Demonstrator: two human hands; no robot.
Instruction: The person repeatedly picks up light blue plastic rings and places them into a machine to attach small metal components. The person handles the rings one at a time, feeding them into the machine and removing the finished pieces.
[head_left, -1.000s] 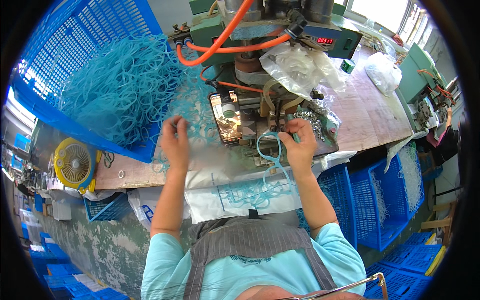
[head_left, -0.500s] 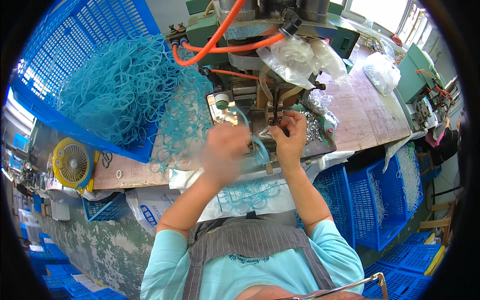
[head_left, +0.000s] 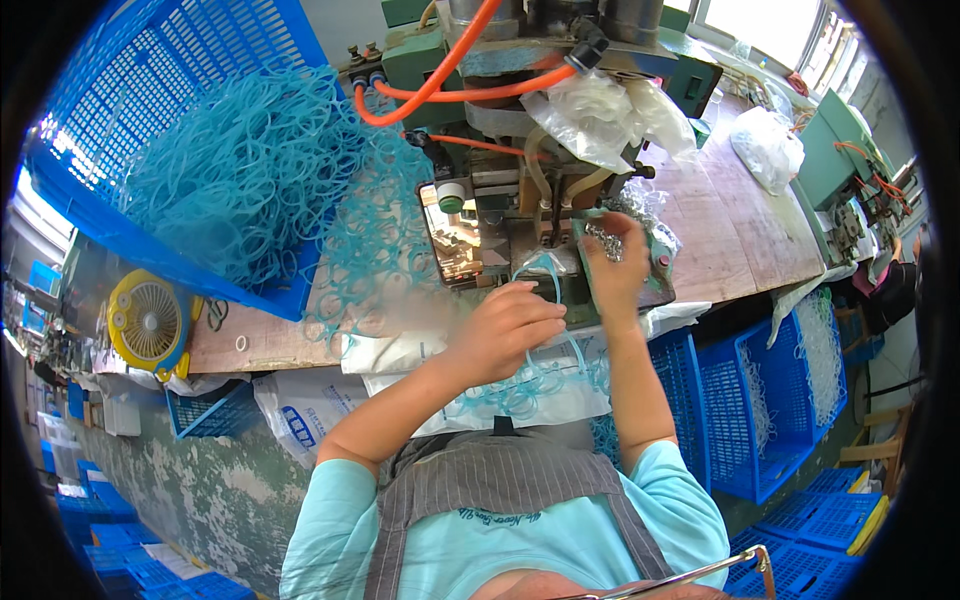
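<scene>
My left hand is closed on a translucent blue plastic loop, in front of the press machine. One end of the loop stretches up towards the tooling, and its lower part hangs over the table edge. To the right of the tooling, my right hand reaches into a pile of small silver metal parts. Its thumb and fingers are apart, with parts showing between them; whether one is touched I cannot tell. More blue loops lie on a white sheet just before me.
A large blue crate heaped with blue loops tilts at the left, loops spilling onto the table. A yellow fan stands near it. Orange air hoses and plastic bags hang at the press. Blue baskets stand low right.
My left hand has moved right and towards the middle with the loop. My right hand has left the press tooling and shifted right to the metal parts.
</scene>
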